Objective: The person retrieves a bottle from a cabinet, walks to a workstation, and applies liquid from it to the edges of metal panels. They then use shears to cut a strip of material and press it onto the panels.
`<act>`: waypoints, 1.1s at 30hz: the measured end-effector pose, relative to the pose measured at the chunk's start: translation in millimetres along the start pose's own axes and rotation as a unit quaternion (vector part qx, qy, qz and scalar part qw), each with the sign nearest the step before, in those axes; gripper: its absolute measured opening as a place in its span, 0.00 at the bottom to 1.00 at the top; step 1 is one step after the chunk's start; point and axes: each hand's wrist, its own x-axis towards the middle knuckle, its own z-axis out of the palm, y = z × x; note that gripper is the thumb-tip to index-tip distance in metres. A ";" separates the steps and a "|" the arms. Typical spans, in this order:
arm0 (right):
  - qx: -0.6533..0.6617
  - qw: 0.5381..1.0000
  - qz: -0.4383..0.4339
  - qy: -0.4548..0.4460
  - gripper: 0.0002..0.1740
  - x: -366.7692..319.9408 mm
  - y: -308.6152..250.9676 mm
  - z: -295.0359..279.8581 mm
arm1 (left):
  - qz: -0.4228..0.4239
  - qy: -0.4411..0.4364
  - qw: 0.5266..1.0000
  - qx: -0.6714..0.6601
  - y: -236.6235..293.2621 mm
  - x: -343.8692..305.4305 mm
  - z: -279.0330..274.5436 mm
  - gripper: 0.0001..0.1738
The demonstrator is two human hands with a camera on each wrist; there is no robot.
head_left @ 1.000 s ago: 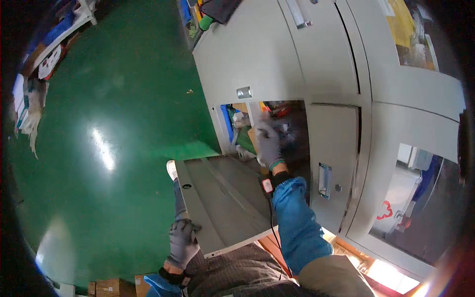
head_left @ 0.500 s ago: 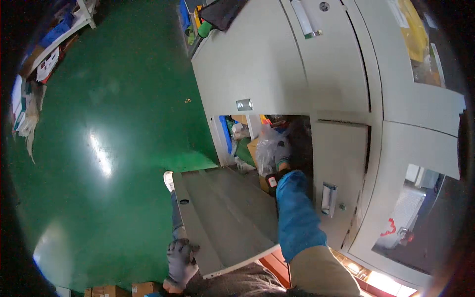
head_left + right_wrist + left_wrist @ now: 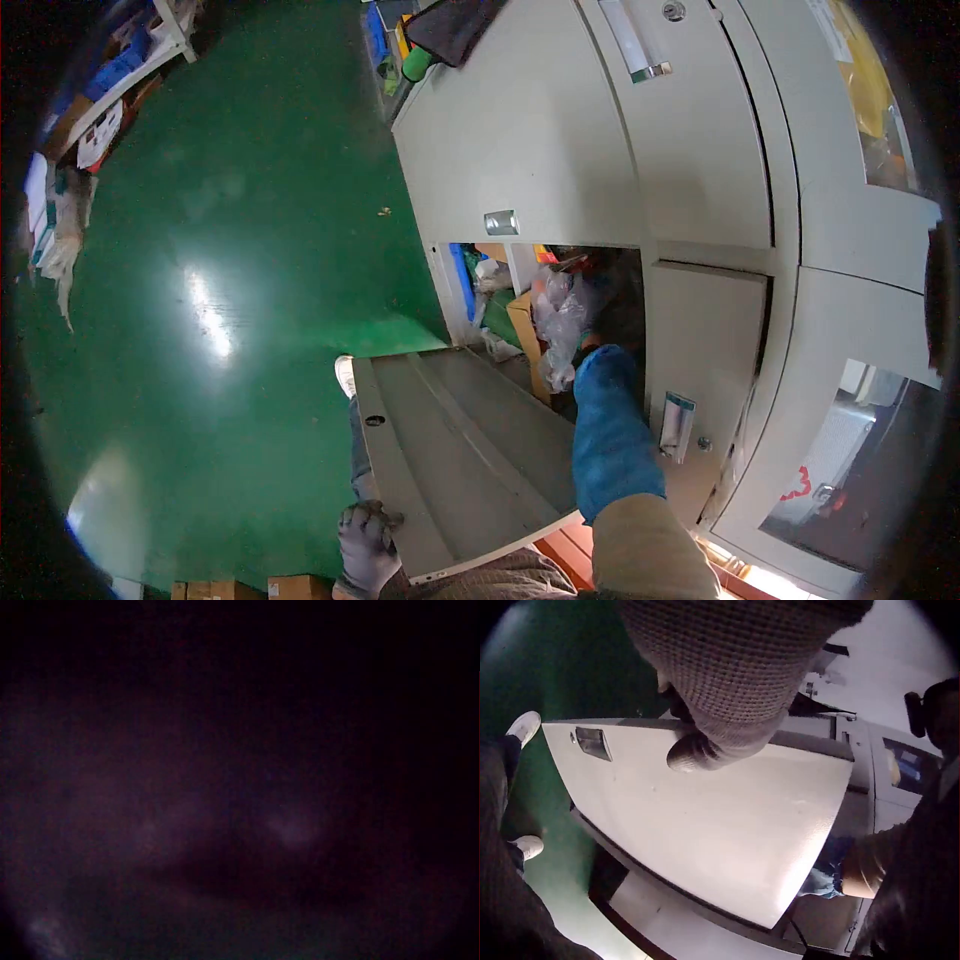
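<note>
My gloved left hand (image 3: 368, 545) grips the free edge of a swung-out grey cabinet door (image 3: 465, 450). In the left wrist view, its thumb lies on the outer face of the door (image 3: 705, 825) while the rest of the hand wraps over the edge. My right arm, in a blue sleeve (image 3: 612, 430), reaches deep into the lower cabinet compartment. That hand is hidden inside, and the right wrist view is almost black. Beside the right wrist, a clear plastic bag (image 3: 562, 315) overlaps a cardboard box (image 3: 527, 335) in the compartment opening.
Closed doors of the grey cabinet (image 3: 520, 130) surround the compartment, one with a metal handle (image 3: 677, 425). A dark cloth (image 3: 455, 28) hangs at its top corner. Green floor (image 3: 250, 200) stretches left, with a loaded shelf (image 3: 120, 90) beyond. Cardboard boxes (image 3: 300, 585) stand behind.
My right hand, visible by the plastic bag earlier, has gone deeper into the compartment and out of sight. The bag now hangs beside the cardboard box. My left hand has kept its hold on the door.
</note>
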 end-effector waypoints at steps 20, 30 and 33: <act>-0.025 0.999 -0.010 -0.022 0.20 2.7 20.1 8.7 | 0.063 0.000 0.996 0.056 -18.6 -7.4 7.5 0.07; -0.045 0.997 0.056 0.014 0.20 -25.9 36.8 -14.1 | 0.034 -0.006 0.999 -0.001 -6.5 0.9 2.5 0.15; -0.050 0.997 0.052 0.008 0.20 -25.7 31.8 -11.4 | 0.056 -0.007 0.998 0.023 2.9 8.4 -5.0 0.16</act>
